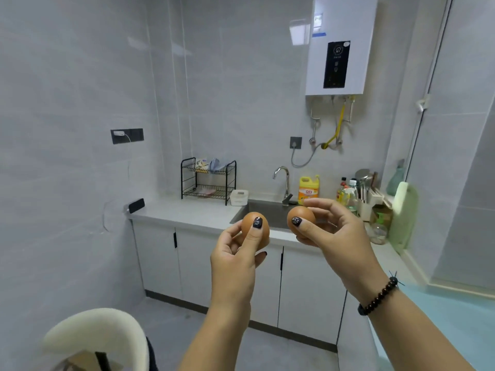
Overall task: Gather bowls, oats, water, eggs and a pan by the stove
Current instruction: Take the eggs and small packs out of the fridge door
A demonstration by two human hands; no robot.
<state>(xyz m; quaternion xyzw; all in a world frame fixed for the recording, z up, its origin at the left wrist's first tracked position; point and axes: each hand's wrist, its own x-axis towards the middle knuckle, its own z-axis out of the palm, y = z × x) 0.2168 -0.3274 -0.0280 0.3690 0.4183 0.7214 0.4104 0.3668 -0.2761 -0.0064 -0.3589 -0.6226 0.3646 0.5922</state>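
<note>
Fingers (pixel 257 231) of your left hand (pixel 235 259) were curled round a brown egg (pixel 263 230), the thumb with its dark painted nail pressed across the front of the shell. Your right hand (pixel 338 231) pinched a second brown egg (pixel 301 214) the same way, thumb in front and fingers wrapped behind. Both eggs were held up in the air at chest height, near each other but apart, in front of the sink (pixel 270 214) and its grey countertop (pixel 192 214).

Judging by the look, each egg would be light, rigid and smooth, and easy to crack; a gentle hold round the widest part, as you had, seemed safest, with no squeezing and no knocking of shell on shell.

Behind the eggs stood a curved tap (pixel 282 180), a yellow bottle of dish soap (pixel 308 189), a black dish rack (pixel 208 180) and a white wall-mounted water heater (pixel 340 46). No stove, bowl, pan or oats could be seen.
</note>
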